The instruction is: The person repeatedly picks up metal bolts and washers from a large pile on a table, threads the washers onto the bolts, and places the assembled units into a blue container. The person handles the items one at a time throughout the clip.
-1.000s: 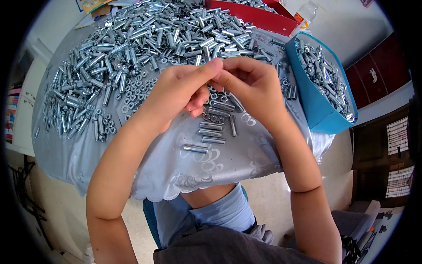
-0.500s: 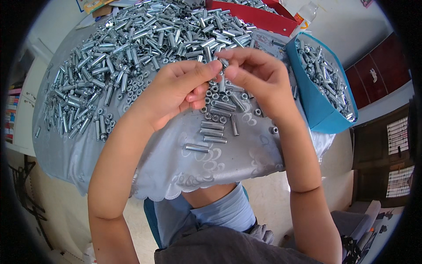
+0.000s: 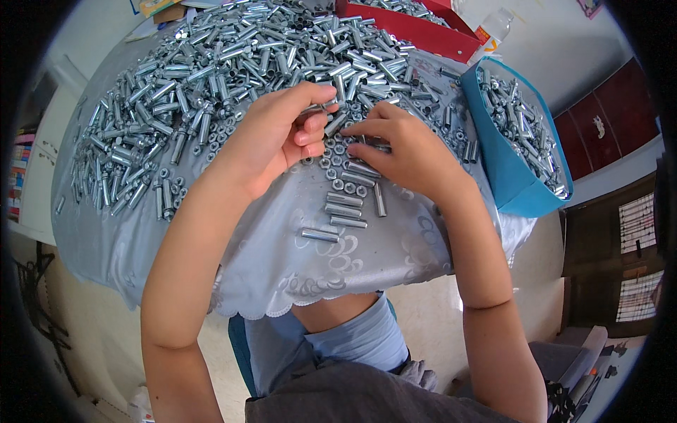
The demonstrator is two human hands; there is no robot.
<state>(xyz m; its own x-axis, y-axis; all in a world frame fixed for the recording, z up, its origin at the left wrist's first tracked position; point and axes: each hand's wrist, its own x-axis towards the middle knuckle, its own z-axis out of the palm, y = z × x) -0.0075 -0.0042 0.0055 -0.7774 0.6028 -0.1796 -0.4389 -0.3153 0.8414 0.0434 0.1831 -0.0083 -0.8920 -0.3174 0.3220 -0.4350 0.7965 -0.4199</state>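
Observation:
My left hand [image 3: 271,134] is raised over the middle of the table, its thumb and curled fingers closed on a slim silver bolt [image 3: 319,107]; the fingers hide part of it. To the right, my right hand [image 3: 405,144] reaches down among loose hex nuts [image 3: 332,161]. Its thumb and index finger are apart at the nuts, with nothing visibly gripped. Just nearer to me lie several shiny metal sleeves [image 3: 343,199], some in a short stack of rows. One sleeve [image 3: 320,235] lies apart, closest to me.
A big heap of metal sleeves and bolts [image 3: 233,56] covers the far and left table. At right stands a blue box [image 3: 518,180] full of bolts, with a red box [image 3: 423,34] and a plastic bottle [image 3: 495,27] behind. A grey patterned cloth [image 3: 275,271] drapes over the table edge.
My hands were together at the bolt; now they are apart. The right hand has dropped down to the nuts, while the left has moved slightly left with the bolt.

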